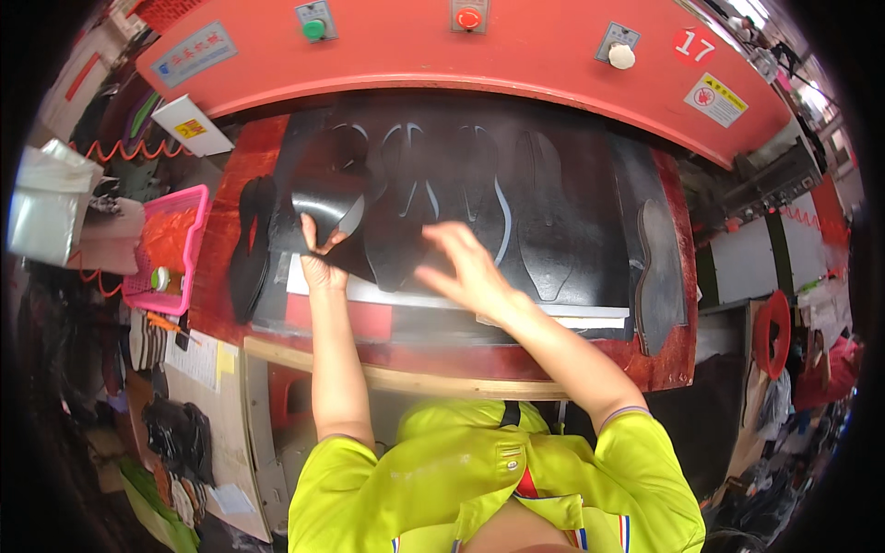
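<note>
Pulling cut pieces off the press bed: left hand (318, 258) pinches a curled black sole-shaped rubber cutout (324, 198) lifted off the black punched rubber sheet (553, 212), right hand (466, 267) open over it; next likely needs peeling another piece free cleanly.

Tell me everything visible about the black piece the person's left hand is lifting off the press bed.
The black piece is a thin, flexible, sole-shaped cut-out, dark and slightly glossy, like rubber or leather sheet. Its upper part curls over, catching light along the bent edge. The left hand pinches its lower end between the fingers, raising it above the black sheet, where sole-shaped outlines remain. The right hand hovers beside it, fingers spread, and looks clear of it.
</note>
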A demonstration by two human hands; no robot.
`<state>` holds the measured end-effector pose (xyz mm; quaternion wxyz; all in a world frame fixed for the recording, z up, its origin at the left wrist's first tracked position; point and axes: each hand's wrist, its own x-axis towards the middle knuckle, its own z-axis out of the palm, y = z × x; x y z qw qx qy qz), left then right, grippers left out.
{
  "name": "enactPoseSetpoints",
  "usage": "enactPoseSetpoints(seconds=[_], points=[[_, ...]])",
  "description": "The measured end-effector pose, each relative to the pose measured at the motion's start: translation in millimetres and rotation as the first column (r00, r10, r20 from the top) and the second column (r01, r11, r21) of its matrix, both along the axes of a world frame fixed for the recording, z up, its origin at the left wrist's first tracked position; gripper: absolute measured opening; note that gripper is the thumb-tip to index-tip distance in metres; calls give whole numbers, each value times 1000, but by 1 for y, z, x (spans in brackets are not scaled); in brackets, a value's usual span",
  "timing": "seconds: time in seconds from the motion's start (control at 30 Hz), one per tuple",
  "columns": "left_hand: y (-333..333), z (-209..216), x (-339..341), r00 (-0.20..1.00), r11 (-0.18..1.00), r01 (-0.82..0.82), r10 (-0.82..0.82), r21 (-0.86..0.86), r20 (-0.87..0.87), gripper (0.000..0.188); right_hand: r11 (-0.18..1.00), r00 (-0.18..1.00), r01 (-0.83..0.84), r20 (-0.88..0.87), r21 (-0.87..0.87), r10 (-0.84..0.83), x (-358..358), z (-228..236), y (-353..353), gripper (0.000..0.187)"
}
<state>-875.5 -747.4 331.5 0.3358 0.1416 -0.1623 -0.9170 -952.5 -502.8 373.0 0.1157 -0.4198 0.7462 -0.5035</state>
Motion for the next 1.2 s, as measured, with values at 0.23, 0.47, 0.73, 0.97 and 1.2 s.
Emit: enactPoseSetpoints(seconds=[0.23, 0.47, 0.73, 0.97, 1.2], points=[[0, -7, 10, 957, 921, 105, 10, -375, 292, 39, 996, 770, -46, -638, -72, -11, -21, 25, -114, 67], [-55, -10, 55, 967, 899, 229, -168, 373, -191, 50, 966, 917, -228, -359, -121, 172, -43, 1, -142, 28], [-67, -8, 45, 882, 882, 470, -471, 29, 27, 40, 897, 871, 441, 257, -35, -418, -161, -1, -171, 18], [-66, 0, 47, 871, 892, 437, -387, -115, 303, 40, 855, 819, 517, 269, 41, -508, -191, -8, -197, 17], [-67, -2, 47, 847, 854, 483, -401, -193, 348, 38, 808, 757, 578, 445, -113, -479, -193, 4, -180, 15]])
